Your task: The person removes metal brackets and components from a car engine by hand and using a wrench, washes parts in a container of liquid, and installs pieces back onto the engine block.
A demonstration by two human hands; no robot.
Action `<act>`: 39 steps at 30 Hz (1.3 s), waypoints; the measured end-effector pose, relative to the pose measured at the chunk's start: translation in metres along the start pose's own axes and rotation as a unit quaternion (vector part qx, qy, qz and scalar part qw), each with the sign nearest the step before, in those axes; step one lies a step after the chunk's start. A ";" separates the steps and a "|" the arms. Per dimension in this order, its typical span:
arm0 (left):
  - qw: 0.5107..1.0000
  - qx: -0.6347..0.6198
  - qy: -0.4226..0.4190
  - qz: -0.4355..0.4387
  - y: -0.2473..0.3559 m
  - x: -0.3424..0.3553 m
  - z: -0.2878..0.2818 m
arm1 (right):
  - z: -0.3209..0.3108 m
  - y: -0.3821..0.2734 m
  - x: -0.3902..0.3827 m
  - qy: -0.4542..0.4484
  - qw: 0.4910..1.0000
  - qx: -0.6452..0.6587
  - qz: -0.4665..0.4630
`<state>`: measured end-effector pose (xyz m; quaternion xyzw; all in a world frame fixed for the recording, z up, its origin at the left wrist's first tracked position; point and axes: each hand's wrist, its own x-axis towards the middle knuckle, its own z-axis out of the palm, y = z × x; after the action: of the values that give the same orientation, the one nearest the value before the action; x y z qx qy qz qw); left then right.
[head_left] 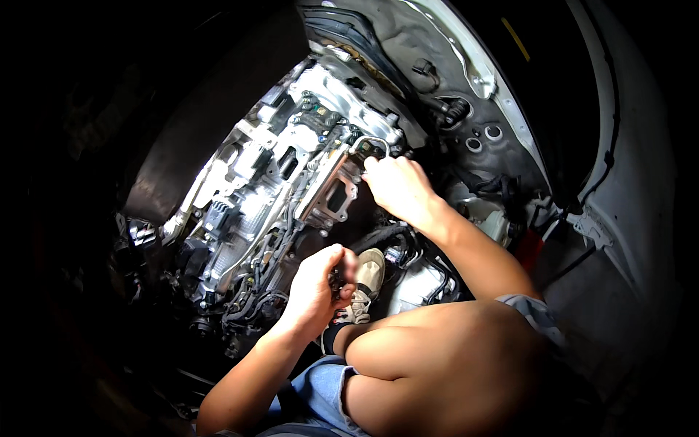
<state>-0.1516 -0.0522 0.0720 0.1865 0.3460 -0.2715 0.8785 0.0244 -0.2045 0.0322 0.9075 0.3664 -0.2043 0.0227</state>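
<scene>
My left hand (314,285) hovers in front of the engine's near side with its fingers curled in. Something small and dark shows between the fingers, too unclear to name. Farther up, my right hand (402,188) reaches to the engine with its fingertips pinched together, just below a thin bent metal pipe (377,140). Whatever those fingertips hold is hidden. Left of them is a metal flange (348,207) with a rectangular opening. The bare engine (269,175), silver with hoses and wiring along it, fills the middle of the view.
My shoe (370,271) stands inside the engine bay beside wiring and a pale box-shaped part (416,288). My bent knee is close below my right forearm. The fender's inner metal panel (451,58) and the body edge rise on the right. A dark panel (189,146) stands at the left.
</scene>
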 end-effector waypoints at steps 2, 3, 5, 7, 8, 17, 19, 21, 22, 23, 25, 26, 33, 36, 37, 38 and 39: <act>1.000 -0.007 -0.015 0.015 0.000 0.002 0.001 | 0.010 0.001 0.000 0.036 0.999 -0.022 -0.008; 1.000 0.008 -0.016 0.024 -0.001 0.002 -0.001 | 0.008 -0.001 -0.001 0.025 1.000 0.005 0.007; 1.000 0.014 -0.008 0.015 0.000 0.007 0.004 | 0.005 0.001 -0.002 0.029 0.997 0.053 0.045; 1.000 0.018 0.008 0.006 -0.001 0.010 0.004 | -0.002 -0.006 -0.002 -0.025 0.994 0.041 0.093; 1.000 0.020 -0.002 0.009 0.000 0.011 0.003 | -0.006 -0.009 -0.002 -0.042 0.993 0.028 0.108; 0.999 0.044 0.000 0.006 -0.001 0.017 0.009 | -0.002 -0.002 0.007 -0.053 0.996 0.049 0.043; 0.999 0.032 0.014 0.002 -0.003 0.017 0.011 | -0.011 -0.007 0.005 -0.095 0.992 0.032 0.070; 0.999 0.035 0.011 0.002 -0.005 0.018 0.010 | -0.006 -0.007 0.001 -0.065 0.994 0.030 0.085; 0.999 0.036 0.004 0.003 -0.005 0.019 0.010 | 0.004 -0.004 0.000 -0.042 0.996 0.027 0.068; 0.999 0.036 0.007 0.005 -0.005 0.019 0.012 | 0.013 -0.003 -0.001 -0.042 0.997 0.029 0.066; 0.998 0.038 0.043 -0.009 -0.007 0.020 0.019 | 0.020 -0.002 -0.006 0.037 0.999 -0.032 0.018; 0.998 0.038 0.043 -0.009 -0.008 0.020 0.020 | 0.021 -0.001 -0.008 0.038 0.999 -0.031 0.018; 0.999 0.046 0.015 -0.022 -0.013 0.016 0.017 | -0.006 -0.009 -0.004 -0.019 0.992 0.031 0.120; 0.999 0.019 0.023 -0.025 -0.012 0.015 0.017 | 0.005 0.000 -0.005 -0.007 0.998 0.021 0.052; 0.999 0.018 0.023 -0.024 -0.012 0.015 0.018 | 0.013 0.001 -0.005 0.012 0.999 -0.005 0.029; 0.999 0.013 0.022 -0.023 -0.012 0.016 0.020 | 0.018 0.002 -0.005 0.031 0.999 -0.030 0.007; 1.000 0.007 0.023 -0.020 -0.011 0.017 0.020 | 0.017 0.002 -0.004 0.031 0.999 -0.031 0.006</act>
<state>-0.1379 -0.0772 0.0725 0.1922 0.3675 -0.2871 0.8635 0.0175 -0.2120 0.0181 0.9143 0.3681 -0.1642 0.0403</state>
